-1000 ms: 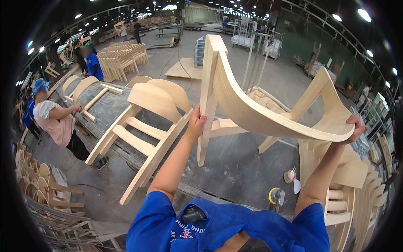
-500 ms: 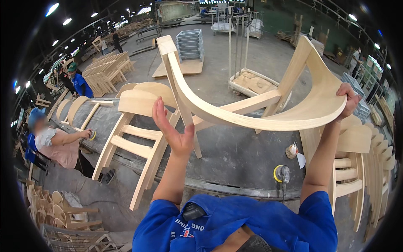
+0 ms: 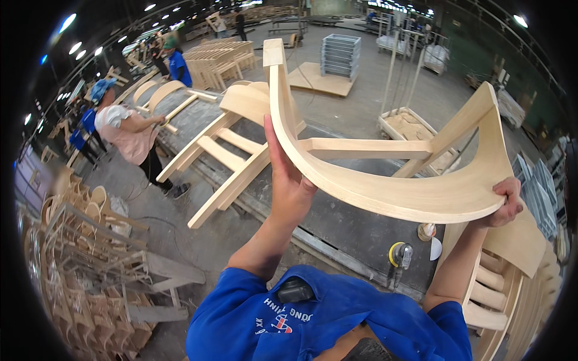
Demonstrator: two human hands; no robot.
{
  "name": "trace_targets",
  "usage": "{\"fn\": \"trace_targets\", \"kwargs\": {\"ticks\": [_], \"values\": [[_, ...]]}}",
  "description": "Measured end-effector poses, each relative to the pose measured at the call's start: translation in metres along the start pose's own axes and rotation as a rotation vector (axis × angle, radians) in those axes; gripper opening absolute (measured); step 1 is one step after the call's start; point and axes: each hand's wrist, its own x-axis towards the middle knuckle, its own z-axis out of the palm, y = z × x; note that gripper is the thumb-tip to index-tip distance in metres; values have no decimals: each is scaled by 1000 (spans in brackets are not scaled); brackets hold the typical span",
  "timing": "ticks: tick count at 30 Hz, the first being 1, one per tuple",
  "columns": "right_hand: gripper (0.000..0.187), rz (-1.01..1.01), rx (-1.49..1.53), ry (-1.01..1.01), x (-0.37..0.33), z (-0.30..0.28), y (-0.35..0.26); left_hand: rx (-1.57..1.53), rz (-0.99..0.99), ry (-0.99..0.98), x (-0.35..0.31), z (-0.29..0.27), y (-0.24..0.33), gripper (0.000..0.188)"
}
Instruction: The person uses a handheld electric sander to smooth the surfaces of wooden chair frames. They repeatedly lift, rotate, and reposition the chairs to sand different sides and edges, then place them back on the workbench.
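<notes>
I hold a pale wooden chair frame (image 3: 385,186) up in the air over a long dark workbench (image 3: 337,222). Its curved bent-wood piece sweeps from upper left down to the right, with legs and a crossbar behind it. My left hand (image 3: 288,180) lies flat against the left part of the curve, fingers pointing up. My right hand (image 3: 506,201) grips the right end of the curve from below. Both arms wear blue sleeves.
Another unfinished chair (image 3: 235,144) lies on the bench to the left. A yellow sander (image 3: 398,256) rests on the bench near me. Stacked chair frames (image 3: 90,259) stand at lower left, more chairs (image 3: 512,283) at right. A person in pink (image 3: 129,135) works at the bench.
The chair frame has swung and tilted in my hands, its curved piece now lower to the right. My left hand moved up along the curve. My view shifted left.
</notes>
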Motion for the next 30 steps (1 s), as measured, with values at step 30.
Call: {"fn": "trace_targets", "kwargs": {"ticks": [30], "values": [[46, -139, -123, -6, -17, -41, -19, 321, 105, 71, -65, 14, 35, 95]]}}
